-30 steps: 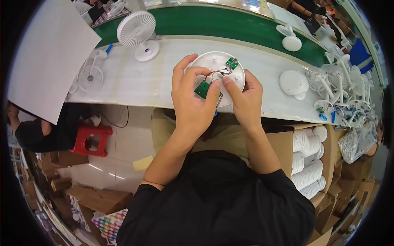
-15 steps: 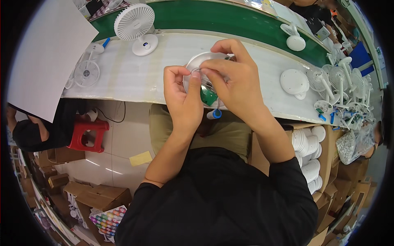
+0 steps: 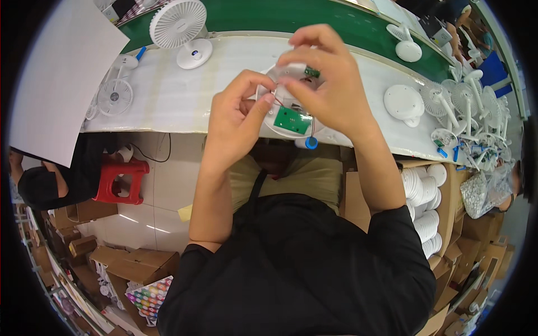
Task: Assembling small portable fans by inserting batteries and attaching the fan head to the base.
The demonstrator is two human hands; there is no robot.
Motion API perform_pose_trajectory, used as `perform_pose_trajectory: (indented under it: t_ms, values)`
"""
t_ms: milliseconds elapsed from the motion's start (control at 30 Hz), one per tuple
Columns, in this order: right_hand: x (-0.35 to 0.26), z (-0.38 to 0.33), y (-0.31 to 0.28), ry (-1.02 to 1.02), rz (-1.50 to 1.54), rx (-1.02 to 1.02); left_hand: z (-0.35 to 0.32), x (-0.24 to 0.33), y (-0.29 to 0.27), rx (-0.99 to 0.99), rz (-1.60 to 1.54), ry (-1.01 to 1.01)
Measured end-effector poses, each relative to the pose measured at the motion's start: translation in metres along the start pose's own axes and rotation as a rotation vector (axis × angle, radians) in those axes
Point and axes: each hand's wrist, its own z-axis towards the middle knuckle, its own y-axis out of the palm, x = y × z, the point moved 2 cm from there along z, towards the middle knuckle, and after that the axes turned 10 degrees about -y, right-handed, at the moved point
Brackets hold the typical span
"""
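A round white fan base (image 3: 268,124) sits at the table's near edge, its inside showing. In it lie a green circuit board (image 3: 292,120) and thin red wires (image 3: 280,101). A blue-ended cylinder (image 3: 310,143), apparently a battery, hangs by a wire at the near rim. My left hand (image 3: 235,120) is at the base's left side, thumb and forefinger pinched; what is between them is too small to make out. Over the base's far right part is my right hand (image 3: 330,84), its fingers curled and smeared by motion. A second bit of green board (image 3: 312,72) shows beneath it.
A white desk fan (image 3: 178,25) stands at the back left, with a smaller fan (image 3: 115,97) nearer. To the right are a white round base (image 3: 403,102) and a cluster of fans (image 3: 465,103). Stacked white discs (image 3: 424,224) fill a box below.
My hands have moved apart; the right has risen away from the wire both fingertips were at. More of the circuit board shows, and the blue-ended cylinder sits farther right.
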Motion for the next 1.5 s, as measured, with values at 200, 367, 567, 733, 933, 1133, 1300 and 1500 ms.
perform_pose_trajectory:
  t_ms: [200,367,567,733,933,1133,1300,1500]
  values:
    - [-0.030,-0.072,-0.038,0.307,0.001,0.196,-0.005,0.000,0.007,0.175,0.059,0.020]
    - [-0.045,-0.099,-0.002,0.555,0.096,0.225,-0.005,0.006,0.012,0.168,0.091,0.009]
    - [-0.045,-0.090,-0.022,0.467,0.291,-0.152,-0.005,0.000,0.001,0.200,0.126,0.044]
    - [-0.037,-0.077,-0.028,0.831,0.887,0.063,-0.006,0.002,0.009,0.159,0.129,0.020]
    - [-0.022,-0.054,-0.007,0.637,0.443,0.277,0.002,-0.006,0.007,0.145,0.090,0.009]
    - [-0.005,-0.048,0.003,0.654,0.132,0.304,0.017,-0.013,0.002,0.165,0.090,0.043]
    - [0.025,-0.049,0.011,0.528,0.104,0.273,0.029,-0.016,-0.003,0.195,0.155,0.042]
    - [0.010,-0.079,0.017,0.501,0.233,0.301,-0.005,-0.014,0.007,0.244,0.202,0.038]
